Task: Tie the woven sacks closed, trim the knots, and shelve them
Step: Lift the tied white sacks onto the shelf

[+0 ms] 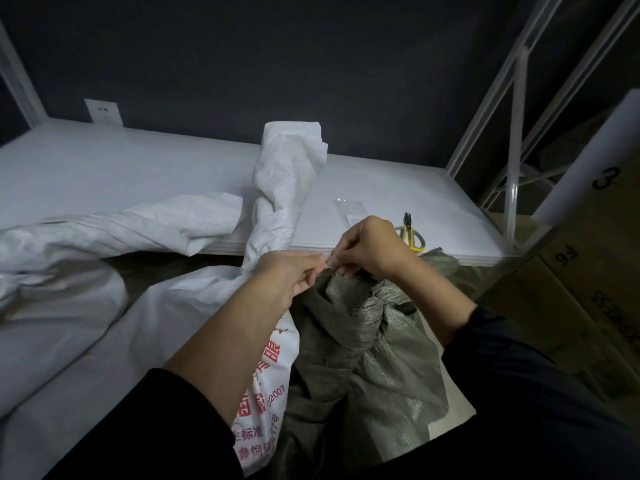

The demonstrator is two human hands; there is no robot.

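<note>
Green sack, white sack (twisted) beside, scissors behind

The right hand is covering part of the yellow-handled grey scissors; the left forearm is masking red print on the white woven sack.

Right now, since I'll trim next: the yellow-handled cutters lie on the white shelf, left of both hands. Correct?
Wrong side. In the head view the yellow-handled cutters lie on the white shelf right of the left hand and the right hand, not left.
</note>
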